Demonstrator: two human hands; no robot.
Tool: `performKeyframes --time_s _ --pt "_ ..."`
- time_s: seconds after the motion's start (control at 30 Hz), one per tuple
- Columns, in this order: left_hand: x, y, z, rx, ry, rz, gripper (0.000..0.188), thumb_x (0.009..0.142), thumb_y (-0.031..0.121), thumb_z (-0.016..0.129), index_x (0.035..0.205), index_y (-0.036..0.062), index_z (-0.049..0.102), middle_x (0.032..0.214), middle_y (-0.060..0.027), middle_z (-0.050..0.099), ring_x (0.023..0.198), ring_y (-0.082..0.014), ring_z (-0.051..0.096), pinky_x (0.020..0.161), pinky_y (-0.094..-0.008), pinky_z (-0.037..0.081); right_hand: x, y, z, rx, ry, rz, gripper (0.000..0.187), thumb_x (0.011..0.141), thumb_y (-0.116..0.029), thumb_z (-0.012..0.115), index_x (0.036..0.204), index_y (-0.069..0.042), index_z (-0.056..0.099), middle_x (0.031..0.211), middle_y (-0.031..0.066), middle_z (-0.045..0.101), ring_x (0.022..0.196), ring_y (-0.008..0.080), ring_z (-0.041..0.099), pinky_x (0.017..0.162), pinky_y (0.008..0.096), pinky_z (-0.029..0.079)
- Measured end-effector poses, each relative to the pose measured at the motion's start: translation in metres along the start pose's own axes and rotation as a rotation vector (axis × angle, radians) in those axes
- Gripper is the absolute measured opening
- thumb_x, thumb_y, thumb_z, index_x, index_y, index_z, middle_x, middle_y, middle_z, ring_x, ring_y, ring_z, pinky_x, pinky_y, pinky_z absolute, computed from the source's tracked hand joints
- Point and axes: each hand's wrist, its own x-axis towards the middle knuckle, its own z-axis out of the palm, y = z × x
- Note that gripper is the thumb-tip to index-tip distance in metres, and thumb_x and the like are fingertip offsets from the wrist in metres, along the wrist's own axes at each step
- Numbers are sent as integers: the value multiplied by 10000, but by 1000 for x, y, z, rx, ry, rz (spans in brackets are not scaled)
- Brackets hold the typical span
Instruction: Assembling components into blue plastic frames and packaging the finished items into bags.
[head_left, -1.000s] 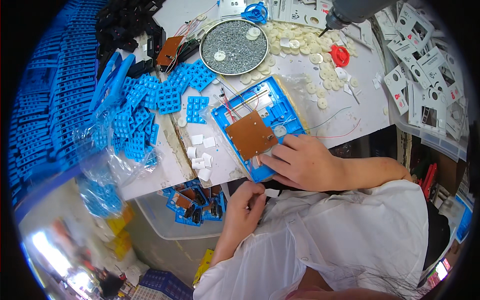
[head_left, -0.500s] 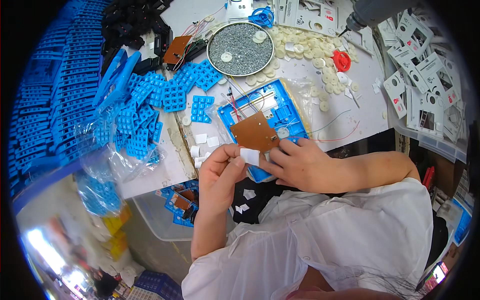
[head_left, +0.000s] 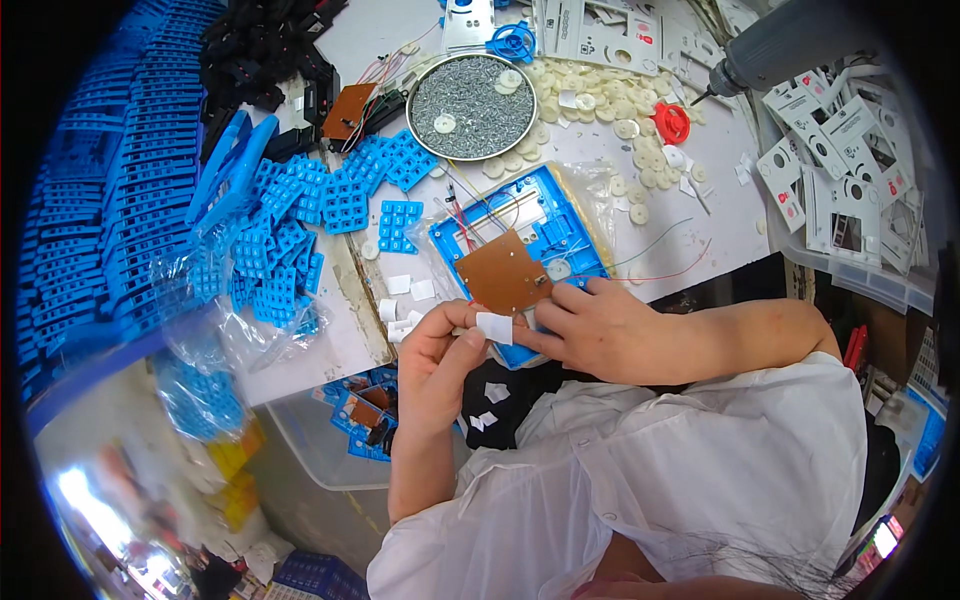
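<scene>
Fingers of the left hand (head_left: pixel 435 365) are pinched together on a small white piece (head_left: pixel 495 328), held up near the middle of the frame. Just beyond it lies a blue casing (head_left: pixel 578 228), set at a slant, with a brown circuit board (head_left: pixel 503 272) across its lower left part and clear plastic film around its sides. Left hand, white piece and right hand (head_left: pixel 605 330) together hide much of the casing's lower end. A round dish of screws (head_left: pixel 470 115) stands above the casing, with pale discs (head_left: pixel 590 105) spread to its right and a red ring (head_left: pixel 672 123) among them. Blue keypads (head_left: pixel 290 220) are heaped left of centre, and more white pieces (head_left: pixel 398 285) lie near the left hand. A grey power screwdriver (head_left: pixel 790 50) points in from the upper right, above white panels (head_left: pixel 850 190) piled in a bin.

Thumb and index finger of the left hand leave no gap besides the white piece. The right fingers are half curled at the casing's lower right corner, the index finger close to the white piece; I cannot tell whether they grip anything. The left forearm rises from below, while the right reaches leftward, palm down.
</scene>
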Motion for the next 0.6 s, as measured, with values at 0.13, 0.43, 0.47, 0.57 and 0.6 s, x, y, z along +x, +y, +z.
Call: performKeyframes --time_s 0.13,0.43,0.47,0.57,0.6 --pt "-6 20 10 160 -4 6 95 965 0 595 1052 -22 626 982 -30 644 781 -62 534 699 -217 419 -6 9 -4 206 -23 -5 656 804 -279 774 1380 -48 563 1090 48 568 1073 217 553 743 367 504" --pt "-15 27 23 663 -172 154 69 877 -72 611 912 -12 604 1032 -107 693 891 -132 603 817 -274 479 -8 10 2 168 56 31 608 765 -298 801 1290 -44 630 1086 26 572 1074 204 546 783 365 493" --pt "-16 26 22 661 -191 142 77 881 -73 601 926 -11 604 1078 -118 690 935 -146 603 858 -283 474 -10 6 9 112 73 41 611 760 -293 800 1291 -45 628 1082 22 574 1072 200 545 783 364 493" --pt "-18 22 23 561 -189 44 79 897 -56 580 954 -8 606 1189 -166 674 1061 -191 614 967 -330 459 -15 4 18 11 111 39 610 749 -279 796 1290 -53 631 1057 13 580 1045 198 549 773 357 494" --pt "-18 20 24 511 -176 2 78 903 -47 574 961 -7 607 1221 -185 668 1102 -207 621 1001 -348 455 -15 4 17 -13 122 32 607 745 -274 794 1289 -56 633 1047 10 582 1033 199 551 769 354 495"
